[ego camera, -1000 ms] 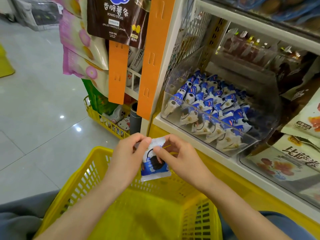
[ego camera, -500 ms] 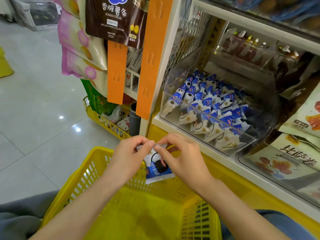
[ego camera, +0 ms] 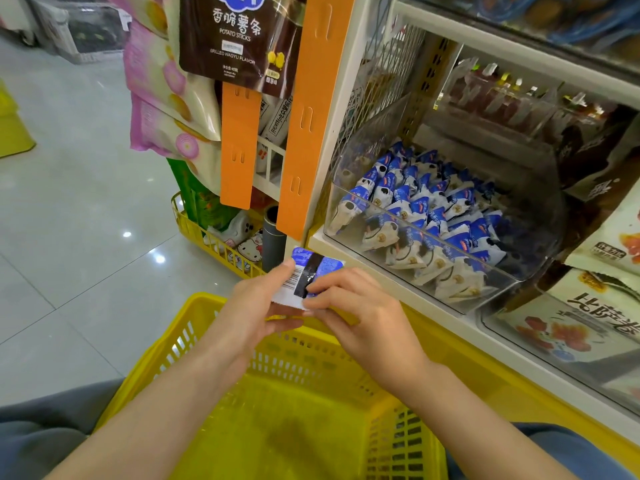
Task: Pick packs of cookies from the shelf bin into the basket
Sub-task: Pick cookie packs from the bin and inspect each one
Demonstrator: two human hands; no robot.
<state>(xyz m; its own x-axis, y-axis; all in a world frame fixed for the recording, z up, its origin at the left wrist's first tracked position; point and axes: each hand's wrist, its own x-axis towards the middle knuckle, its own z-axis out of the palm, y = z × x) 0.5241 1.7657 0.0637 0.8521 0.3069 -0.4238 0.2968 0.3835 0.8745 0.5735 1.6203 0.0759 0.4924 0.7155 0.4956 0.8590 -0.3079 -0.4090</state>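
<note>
One blue and white cookie pack is held above the far rim of the yellow basket, its back with barcode and seam facing me. My left hand pinches its left side and my right hand pinches its right side. A clear shelf bin to the upper right holds several more blue and white cookie packs. The basket floor below my hands shows nothing in it.
An orange strip runs down the shelf post. Snack bags hang at upper left over a small yellow floor basket. More clear bins with other snacks sit to the right. Grey tiled floor lies to the left.
The pack has been turned over between my hands: its front with the cookie picture faced me before, now the barcode side does. It sits slightly higher.
</note>
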